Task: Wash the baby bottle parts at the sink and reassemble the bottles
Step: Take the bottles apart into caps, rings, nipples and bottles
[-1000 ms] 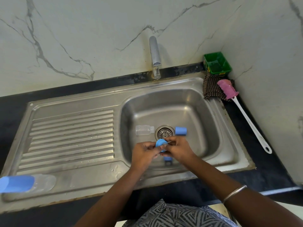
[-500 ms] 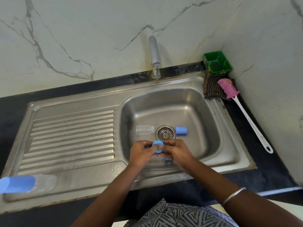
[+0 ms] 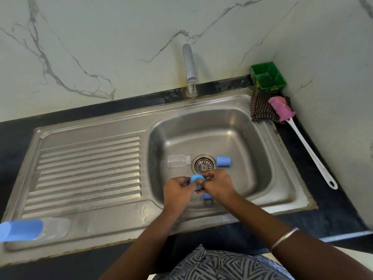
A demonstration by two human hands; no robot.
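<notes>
Bottle parts lie about a steel sink (image 3: 282, 178) set in a black counter (image 3: 333, 209), with white marble walls (image 3: 101, 47) veined in grey behind and to the right. Both hands meet over the front of the basin: the left hand (image 3: 176, 191) and the right hand (image 3: 219, 185) each pinch a round blue collar (image 3: 196, 180) between curled fingers, just in front of the drain (image 3: 203, 166). A small clear bottle (image 3: 178, 160) lies on its side left of the drain, and a blue cap (image 3: 223, 161) lies right of it. Another blue piece (image 3: 206, 196) shows on the basin floor under the hands; what it is I cannot tell. On the ribbed draining board (image 3: 86, 168), at its near left corner, a second bottle (image 3: 54, 227) lies flat with a blue cap on. A tap (image 3: 189, 65) juts from the back wall. In the right corner sit a green tub (image 3: 268, 76), a checked cloth (image 3: 260, 109) and a pink brush (image 3: 281, 109) with a white handle. The right wrist wears 1 metal bangle (image 3: 283, 238).
</notes>
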